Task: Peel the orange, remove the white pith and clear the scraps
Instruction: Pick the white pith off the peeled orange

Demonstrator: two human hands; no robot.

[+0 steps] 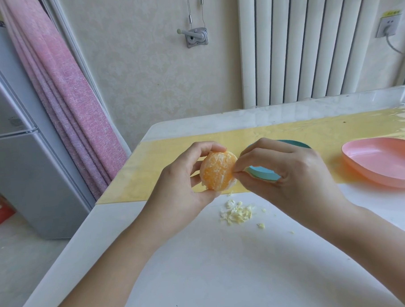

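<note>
Picking at a peeled orange over the counter, seen from the head camera.

The left hand (182,184) holds the orange (217,173) in the air above the near edge of the yellow mat (173,154), its grip curled round the fruit with fingertips over the top and the thumb below. The orange has no peel and shows streaks of white on its flesh. The right hand (290,172) has its grip closed tight, thumb and forefinger pinching at the orange's right edge, the other fingers curled in. Below the hands a small heap of scraps (236,213) lies on the white counter (202,269), with a few bits scattered near it. A blue dish (265,173) sits on the mat, partly hidden behind the right hand, and a pink dish (383,161) stands well off to the right.
</note>
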